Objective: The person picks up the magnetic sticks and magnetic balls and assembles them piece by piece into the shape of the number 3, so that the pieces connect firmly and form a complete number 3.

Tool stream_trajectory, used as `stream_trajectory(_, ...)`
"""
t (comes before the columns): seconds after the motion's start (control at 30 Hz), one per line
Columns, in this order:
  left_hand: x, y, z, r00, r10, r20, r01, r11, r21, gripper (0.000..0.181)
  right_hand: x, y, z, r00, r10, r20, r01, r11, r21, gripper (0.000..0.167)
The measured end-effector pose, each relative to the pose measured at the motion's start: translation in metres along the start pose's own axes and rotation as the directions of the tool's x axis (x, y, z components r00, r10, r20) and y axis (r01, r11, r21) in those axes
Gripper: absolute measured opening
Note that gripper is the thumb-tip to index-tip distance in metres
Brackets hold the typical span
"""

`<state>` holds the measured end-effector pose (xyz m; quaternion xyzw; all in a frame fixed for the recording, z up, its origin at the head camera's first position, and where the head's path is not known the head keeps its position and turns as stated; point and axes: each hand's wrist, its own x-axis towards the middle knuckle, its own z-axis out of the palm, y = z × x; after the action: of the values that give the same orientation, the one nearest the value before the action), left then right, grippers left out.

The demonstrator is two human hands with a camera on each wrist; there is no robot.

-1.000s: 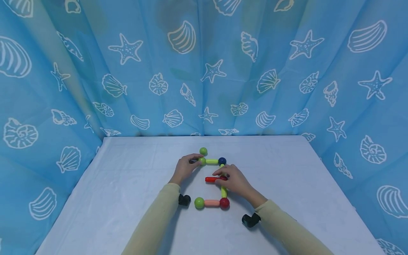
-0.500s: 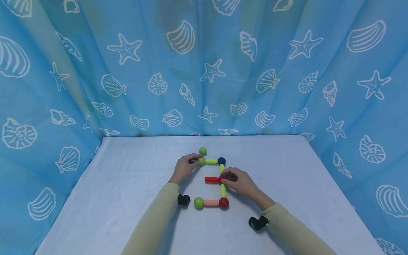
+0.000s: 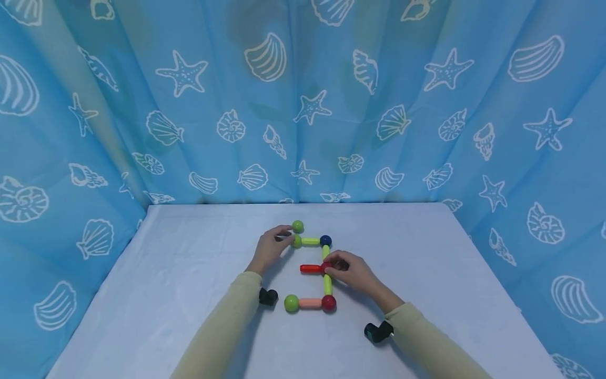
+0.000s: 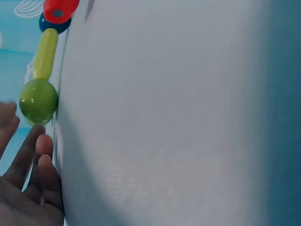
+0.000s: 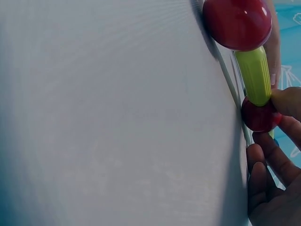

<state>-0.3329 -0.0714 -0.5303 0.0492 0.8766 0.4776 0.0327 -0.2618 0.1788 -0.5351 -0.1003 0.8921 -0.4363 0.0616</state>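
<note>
A figure of balls and rods lies on the table. My right hand [image 3: 352, 271] pinches its middle red ball [image 5: 258, 117] between thumb and fingers. From that ball a red rod [image 3: 310, 269] points left, with yellow-green rods [image 3: 328, 286] above and below it. At the top left end sits a green ball [image 4: 38, 100], joined by a yellow-green rod [image 3: 310, 241] to a dark blue ball [image 3: 325, 240]. My left hand [image 3: 271, 247] is beside this green ball, thumb and fingers spread apart. Just beyond it lies a separate green ball [image 3: 298, 226].
Along the figure's near side, a red ball [image 3: 329, 303], a pink rod [image 3: 310, 303] and a green ball [image 3: 291, 303] form a row. The white-covered table [image 3: 199, 237] meets a blue shell-patterned curtain [image 3: 284, 105] behind. Black cameras [image 3: 379, 332] hang at both wrists.
My right hand has drawn back to the right, off the red rod, and pinches the middle red ball. My left fingers have loosened slightly at the green ball. The view has shifted a little.
</note>
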Motion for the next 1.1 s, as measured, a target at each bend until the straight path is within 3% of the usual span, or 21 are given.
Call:
stream_trajectory(0.2, 0.009, 0.001, -0.001, 0.998, 0.008, -0.065, -0.003, 0.997, 0.071, 0.033, 0.000, 0.000, 0.000, 1.000, -0.004, 0.010, 0.004, 1.000, 0.014, 0.023)
stream_trajectory(0.33, 0.015, 0.002, -0.003, 0.997, 0.004, -0.072, 0.002, 0.996, 0.088, 0.032, 0.000, 0.000, 0.001, 1.000, -0.006, 0.018, 0.006, 1.000, 0.009, 0.024)
stream_trajectory(0.67, 0.030, 0.011, -0.002, 1.000, -0.028, 0.002, 0.027, 0.990, 0.136, 0.037, -0.002, 0.002, -0.002, 1.000, -0.015, 0.016, 0.015, 1.000, 0.007, 0.024)
stream_trajectory(0.93, 0.039, 0.015, -0.001, 0.998, -0.027, 0.063, 0.014, 0.982, 0.186, 0.043, -0.002, 0.001, -0.002, 1.000, -0.016, 0.024, 0.016, 1.000, 0.002, 0.024)
stream_trajectory(1.1, 0.041, 0.015, 0.000, 0.998, -0.017, 0.063, 0.005, 0.984, 0.180, 0.041, -0.002, 0.001, -0.002, 1.000, -0.013, 0.023, 0.013, 1.000, 0.001, 0.024)
